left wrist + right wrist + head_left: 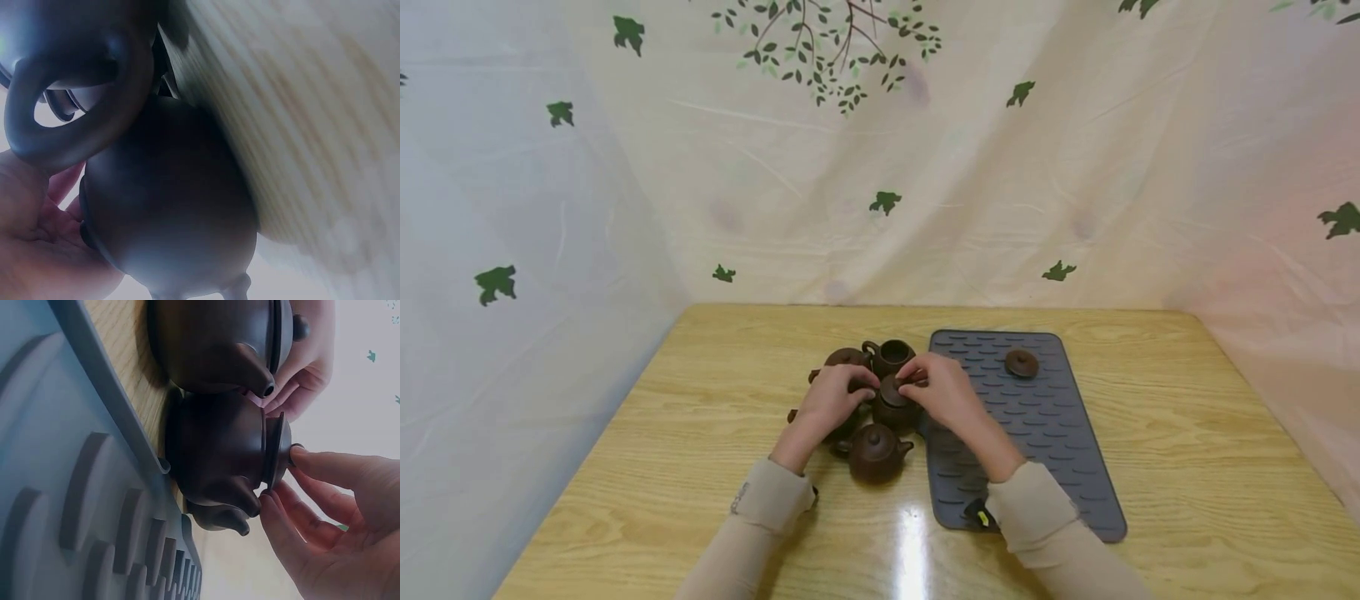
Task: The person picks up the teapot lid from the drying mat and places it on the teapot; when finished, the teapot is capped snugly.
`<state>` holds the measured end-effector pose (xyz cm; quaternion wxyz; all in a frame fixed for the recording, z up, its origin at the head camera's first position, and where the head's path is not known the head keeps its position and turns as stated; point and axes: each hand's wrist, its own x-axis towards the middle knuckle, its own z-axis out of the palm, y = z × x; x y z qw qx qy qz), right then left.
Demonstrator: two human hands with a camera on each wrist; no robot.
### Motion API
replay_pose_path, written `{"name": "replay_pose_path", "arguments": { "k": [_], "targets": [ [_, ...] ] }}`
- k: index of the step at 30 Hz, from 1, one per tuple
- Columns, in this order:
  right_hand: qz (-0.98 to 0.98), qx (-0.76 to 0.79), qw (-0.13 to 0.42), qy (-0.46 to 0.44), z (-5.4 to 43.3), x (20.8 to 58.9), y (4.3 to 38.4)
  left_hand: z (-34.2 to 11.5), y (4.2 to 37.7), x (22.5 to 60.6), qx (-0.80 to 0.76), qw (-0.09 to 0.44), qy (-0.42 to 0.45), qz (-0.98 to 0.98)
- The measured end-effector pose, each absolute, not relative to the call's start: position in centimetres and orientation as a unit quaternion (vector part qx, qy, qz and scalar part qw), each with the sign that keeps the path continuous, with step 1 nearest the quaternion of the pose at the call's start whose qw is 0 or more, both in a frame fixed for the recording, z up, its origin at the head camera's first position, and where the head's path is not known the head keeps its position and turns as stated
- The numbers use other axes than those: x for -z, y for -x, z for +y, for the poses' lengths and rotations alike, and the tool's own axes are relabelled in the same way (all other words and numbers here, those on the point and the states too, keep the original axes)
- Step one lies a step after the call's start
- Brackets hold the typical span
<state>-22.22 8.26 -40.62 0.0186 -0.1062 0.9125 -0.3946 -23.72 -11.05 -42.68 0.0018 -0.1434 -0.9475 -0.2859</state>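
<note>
My right hand (947, 393) pinches the round lid (280, 450) of a dark brown teapot (891, 417) in the middle of a tight group. In the right wrist view this lid tilts at the mouth, with a gap near the spout. The fingertips of my left hand (831, 402) grip the same teapot's far side, apparently at its handle, which is hidden. A lidded teapot (876, 461) stands in front, its loop handle (81, 137) large in the left wrist view. Behind is an uncovered teapot (886, 360); others are partly covered by my left hand.
A grey ridged mat (1022, 442) lies right of the teapots, under my right forearm. On its far part rests a loose brown lid (1022, 362). The wooden table (1187, 467) ends at a leaf-patterned cloth (970, 233) behind.
</note>
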Motion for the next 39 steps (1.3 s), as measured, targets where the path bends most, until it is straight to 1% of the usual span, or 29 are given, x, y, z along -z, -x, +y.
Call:
{"name": "replay_pose_path", "arguments": {
  "k": [25, 32, 39],
  "targets": [
    [0.918, 0.378, 0.006, 0.12, 8.3, 41.3, 22.2, -10.8, 23.7, 42.6, 0.285, 0.003, 0.148, -0.947],
    [0.908, 0.399, 0.001, 0.124, 9.5, 41.4, 22.3, -10.9, 23.8, 42.5, 0.278, -0.002, 0.157, -0.948],
    [0.907, 0.407, -0.002, 0.109, 11.7, 41.2, 22.4, -11.1, 24.0, 42.3, 0.29, 0.007, 0.163, -0.943]
  ]
}}
